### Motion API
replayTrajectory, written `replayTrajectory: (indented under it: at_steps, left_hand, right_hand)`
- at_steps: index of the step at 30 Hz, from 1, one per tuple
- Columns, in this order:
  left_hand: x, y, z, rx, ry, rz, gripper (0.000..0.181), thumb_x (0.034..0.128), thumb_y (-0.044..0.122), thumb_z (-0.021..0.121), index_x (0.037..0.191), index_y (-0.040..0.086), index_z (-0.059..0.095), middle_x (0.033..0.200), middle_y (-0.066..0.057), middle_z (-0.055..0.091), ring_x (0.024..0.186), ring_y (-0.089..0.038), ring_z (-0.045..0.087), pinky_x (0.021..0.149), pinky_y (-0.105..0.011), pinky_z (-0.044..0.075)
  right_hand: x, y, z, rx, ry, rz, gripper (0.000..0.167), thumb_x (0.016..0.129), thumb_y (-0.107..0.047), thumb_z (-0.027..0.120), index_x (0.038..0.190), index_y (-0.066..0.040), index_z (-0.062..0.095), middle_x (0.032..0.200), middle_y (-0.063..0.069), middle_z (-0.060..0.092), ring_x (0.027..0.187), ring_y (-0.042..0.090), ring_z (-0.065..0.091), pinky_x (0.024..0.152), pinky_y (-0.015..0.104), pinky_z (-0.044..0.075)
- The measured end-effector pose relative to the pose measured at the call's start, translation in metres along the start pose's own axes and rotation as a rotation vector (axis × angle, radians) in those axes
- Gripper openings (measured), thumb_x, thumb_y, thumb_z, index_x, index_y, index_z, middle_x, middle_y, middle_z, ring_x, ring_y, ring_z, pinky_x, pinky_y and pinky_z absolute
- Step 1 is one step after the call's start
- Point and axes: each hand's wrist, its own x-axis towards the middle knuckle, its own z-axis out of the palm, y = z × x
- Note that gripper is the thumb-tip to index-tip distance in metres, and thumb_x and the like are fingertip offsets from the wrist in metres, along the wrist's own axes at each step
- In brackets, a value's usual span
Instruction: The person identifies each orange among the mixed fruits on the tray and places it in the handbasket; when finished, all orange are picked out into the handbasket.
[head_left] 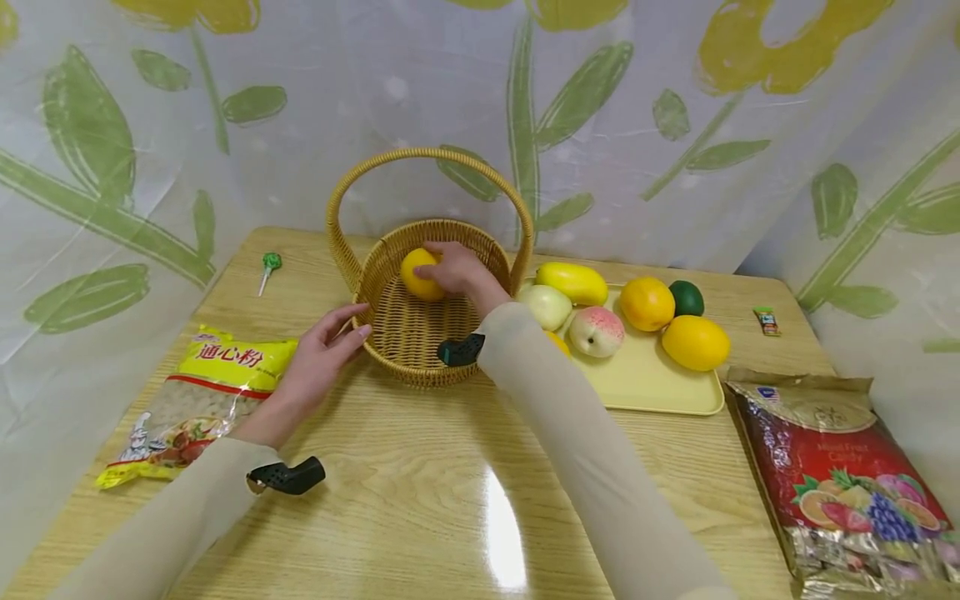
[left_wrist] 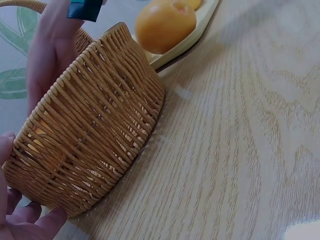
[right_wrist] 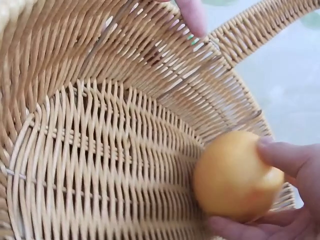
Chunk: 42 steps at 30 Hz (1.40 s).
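To the left of the worktop I see a pasta bag, a green lollipop beyond it; to the right, a red candy bag and a sweet. A flowered curtain hangs behind.

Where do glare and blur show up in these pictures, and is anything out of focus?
Head view: a white glare streak on the table; left wrist view: a small washed-out patch in the bottom right corner; right wrist view: the curtain beyond the basket looks pale and blurred, and the orange fruit in the right hand looks slightly soft.
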Motion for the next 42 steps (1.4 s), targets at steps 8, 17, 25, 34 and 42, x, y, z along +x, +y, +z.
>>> replayTrajectory:
  at_steps: [8,17,25,34,42]
  left_hand:
    - [0.000,0.000,-0.001,0.011,-0.002,-0.001,0.063,0.0976,0.040,0.059,0.148,0.007,0.040,0.160,-0.007,0.023,0.145,-0.026,0.025,0.107,-0.025,0.039]
    - [-0.001,0.001,0.000,0.031,0.000,-0.014,0.062,0.0980,0.041,0.058,0.148,0.009,0.040,0.160,-0.007,0.022,0.145,-0.026,0.023,0.111,-0.031,0.035]
    - [-0.001,0.002,-0.002,0.029,0.006,-0.031,0.063,0.0979,0.042,0.057,0.149,0.010,0.039,0.161,-0.005,0.021,0.146,-0.024,0.021,0.111,-0.034,0.035]
    - [0.004,0.003,-0.003,0.049,-0.005,-0.006,0.062,0.0986,0.040,0.057,0.149,0.009,0.039,0.161,-0.007,0.022,0.146,-0.026,0.022,0.108,-0.026,0.038]
    - [0.006,0.001,-0.003,0.042,-0.023,-0.006,0.062,0.0990,0.039,0.056,0.150,0.009,0.038,0.161,-0.008,0.021,0.146,-0.028,0.021,0.107,-0.027,0.039]
  right_hand:
    - [0.008,0.001,0.012,0.188,0.115,0.083,0.060,0.100,-0.036,0.056,0.154,-0.024,0.033,0.155,0.007,0.035,0.124,0.026,0.047,0.084,0.030,0.055]
    - [0.005,-0.003,0.009,0.105,0.053,0.062,0.063,0.101,-0.040,0.053,0.156,-0.024,0.027,0.159,0.003,0.029,0.137,0.024,0.038,0.103,0.036,0.047]
    - [-0.027,-0.007,-0.010,-0.202,-0.027,-0.159,0.061,0.100,-0.044,0.052,0.153,-0.018,0.036,0.153,0.004,0.041,0.139,0.024,0.038,0.114,0.037,0.034]
    - [-0.100,0.025,-0.032,-0.050,-0.080,-0.266,0.060,0.098,-0.049,0.054,0.152,-0.025,0.038,0.150,0.001,0.044,0.126,0.019,0.051,0.105,0.036,0.044]
    - [-0.163,0.084,-0.050,0.153,-0.006,-0.276,0.058,0.098,-0.041,0.058,0.150,-0.020,0.041,0.152,0.000,0.041,0.134,0.024,0.045,0.109,0.040,0.041]
